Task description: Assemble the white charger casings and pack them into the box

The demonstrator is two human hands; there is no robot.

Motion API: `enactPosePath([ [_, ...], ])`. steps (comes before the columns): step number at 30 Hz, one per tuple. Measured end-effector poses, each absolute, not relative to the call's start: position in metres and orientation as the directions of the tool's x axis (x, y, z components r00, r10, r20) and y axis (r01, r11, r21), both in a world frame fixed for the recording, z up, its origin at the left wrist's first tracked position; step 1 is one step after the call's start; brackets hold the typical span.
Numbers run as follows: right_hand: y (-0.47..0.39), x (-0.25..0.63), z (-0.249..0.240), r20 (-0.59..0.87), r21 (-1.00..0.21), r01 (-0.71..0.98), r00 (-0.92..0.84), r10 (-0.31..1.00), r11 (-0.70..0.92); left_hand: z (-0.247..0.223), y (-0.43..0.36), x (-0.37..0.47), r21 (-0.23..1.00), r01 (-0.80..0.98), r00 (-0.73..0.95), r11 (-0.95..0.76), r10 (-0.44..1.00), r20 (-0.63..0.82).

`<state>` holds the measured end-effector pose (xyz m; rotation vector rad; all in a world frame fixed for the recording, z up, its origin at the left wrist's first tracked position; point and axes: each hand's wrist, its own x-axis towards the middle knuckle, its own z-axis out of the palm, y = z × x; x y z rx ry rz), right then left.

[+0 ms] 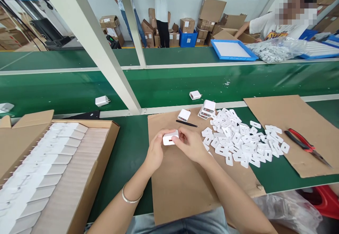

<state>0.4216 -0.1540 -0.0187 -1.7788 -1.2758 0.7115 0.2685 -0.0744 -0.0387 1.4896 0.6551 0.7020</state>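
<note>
A white charger housing (pixel 169 138) with a slot in its front face is held between both hands above the cardboard sheet (pixel 180 191). My left hand (pixel 156 149) grips its left side, fingers closed on it. The thumb of my right hand (pixel 192 144) presses near the slot, with the fingers behind the right side. Just beyond lie a black pen-like tool (pixel 186 123) and a white housing (pixel 184 115) with an open end. A small stack of similar housings (pixel 207 109) stands behind. To the right spreads a heap of white slotted plates (pixel 238 138).
At left, an open carton (pixel 103 159) holds a row of white chargers (pixel 39 170). Red-handled pliers (pixel 307 145) lie on another cardboard sheet (pixel 312 121). White chargers (pixel 102 101) sit on the green belt beyond a slanted white post (pixel 106 50). A co-worker (pixel 280 25) sits across.
</note>
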Motion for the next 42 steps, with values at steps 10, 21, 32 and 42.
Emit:
enactPosePath([
  [10, -0.155, 0.424, -0.019, 0.022, -0.880, 0.453, 0.340, 0.940, -0.144, -0.039, -0.075, 0.266, 0.994, -0.069, 0.716, -0.080, 0.691, 0.105],
  [21, -0.154, 0.423, -0.018, 0.042, -0.948, 0.314, 0.264, 0.964, -0.045, -0.035, -0.076, 0.267, 0.944, -0.116, 0.693, -0.307, 0.656, 0.299],
  [32, -0.151, 0.417, -0.028, 0.015, -0.955, 0.286, 0.297, 0.955, -0.074, -0.034, -0.068, 0.268, 0.939, -0.094, 0.681, -0.330, 0.667, 0.302],
  [42, -0.150, 0.416, -0.024, 0.190, -0.955, 0.276, 0.271, 0.944, 0.113, -0.038, -0.069, 0.262, 0.884, -0.153, 0.689, -0.443, 0.593, 0.416],
])
